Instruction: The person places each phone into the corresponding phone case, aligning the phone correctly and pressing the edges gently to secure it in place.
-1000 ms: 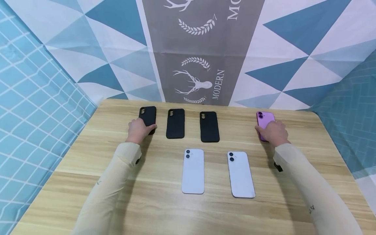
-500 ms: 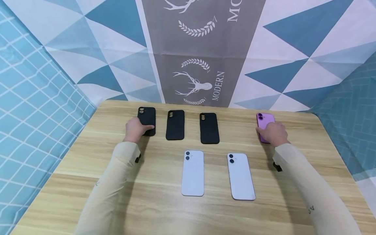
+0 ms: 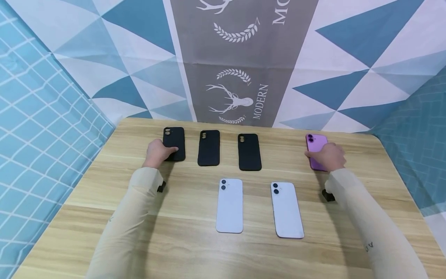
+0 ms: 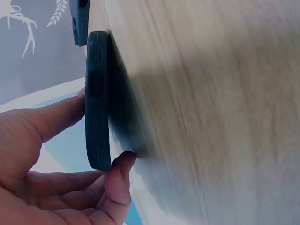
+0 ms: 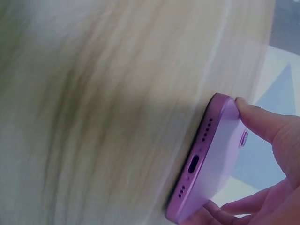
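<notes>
At the back left of the table, my left hand holds the leftmost black phone case. Its thumb lies on the case's back and the other fingers are at the left edge. The left wrist view shows the end of this case with its port opening, a fingertip reaching past the lower edge. At the back right, my right hand grips a pink-purple phone, thumb on one long edge and fingers toward the other. In the right wrist view, the phone's charging port faces the camera, close over the wood.
Two more black phone cases, one left and one right, lie between the hands. Nearer, two white phones, one left and one right, lie camera side up on the wooden table. A patterned backdrop rises behind.
My left hand has shifted slightly left, its thumb sliding from the black phone case's right edge onto its back; the case has turned slightly. My right hand stays on the phone.
</notes>
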The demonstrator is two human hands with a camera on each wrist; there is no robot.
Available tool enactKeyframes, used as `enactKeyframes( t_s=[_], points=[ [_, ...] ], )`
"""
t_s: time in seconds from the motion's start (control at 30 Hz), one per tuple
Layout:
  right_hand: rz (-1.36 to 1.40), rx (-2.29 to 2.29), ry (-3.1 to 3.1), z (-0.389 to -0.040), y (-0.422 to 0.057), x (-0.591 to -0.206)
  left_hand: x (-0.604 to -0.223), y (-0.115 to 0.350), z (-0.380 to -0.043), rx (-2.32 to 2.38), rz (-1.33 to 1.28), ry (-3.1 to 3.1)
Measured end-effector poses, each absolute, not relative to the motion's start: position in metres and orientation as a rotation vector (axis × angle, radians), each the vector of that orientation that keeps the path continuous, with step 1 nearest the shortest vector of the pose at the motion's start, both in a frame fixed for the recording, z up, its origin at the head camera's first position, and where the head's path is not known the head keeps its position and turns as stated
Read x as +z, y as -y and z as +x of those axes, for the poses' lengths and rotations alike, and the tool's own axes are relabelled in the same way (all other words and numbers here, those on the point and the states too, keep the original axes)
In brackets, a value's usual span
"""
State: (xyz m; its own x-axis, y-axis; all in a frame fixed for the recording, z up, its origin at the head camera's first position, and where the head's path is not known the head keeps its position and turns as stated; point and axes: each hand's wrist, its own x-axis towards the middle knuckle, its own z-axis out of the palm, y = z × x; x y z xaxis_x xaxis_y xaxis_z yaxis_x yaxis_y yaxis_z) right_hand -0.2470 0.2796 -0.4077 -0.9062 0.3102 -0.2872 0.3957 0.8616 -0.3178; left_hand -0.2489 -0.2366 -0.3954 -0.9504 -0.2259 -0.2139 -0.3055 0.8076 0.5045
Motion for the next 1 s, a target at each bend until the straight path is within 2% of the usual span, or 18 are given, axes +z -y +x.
enactKeyframes(
  t_s=[0.23,0.5,1.0],
  points=[
    [0.637,-0.725,-2.702,-0.248,-0.286,-0.408,-0.394,0.240,-0.249,0.839,-0.417,-2.827],
    [0.653,-0.698,-2.628,-0.253,-0.291,-0.406,-0.390,0.246,-0.250,0.854,-0.396,-2.783],
    [0.861,-1.383,-2.353,-0.258,-0.302,-0.405,-0.379,0.257,-0.248,1.080,-0.396,-2.616]
  ],
)
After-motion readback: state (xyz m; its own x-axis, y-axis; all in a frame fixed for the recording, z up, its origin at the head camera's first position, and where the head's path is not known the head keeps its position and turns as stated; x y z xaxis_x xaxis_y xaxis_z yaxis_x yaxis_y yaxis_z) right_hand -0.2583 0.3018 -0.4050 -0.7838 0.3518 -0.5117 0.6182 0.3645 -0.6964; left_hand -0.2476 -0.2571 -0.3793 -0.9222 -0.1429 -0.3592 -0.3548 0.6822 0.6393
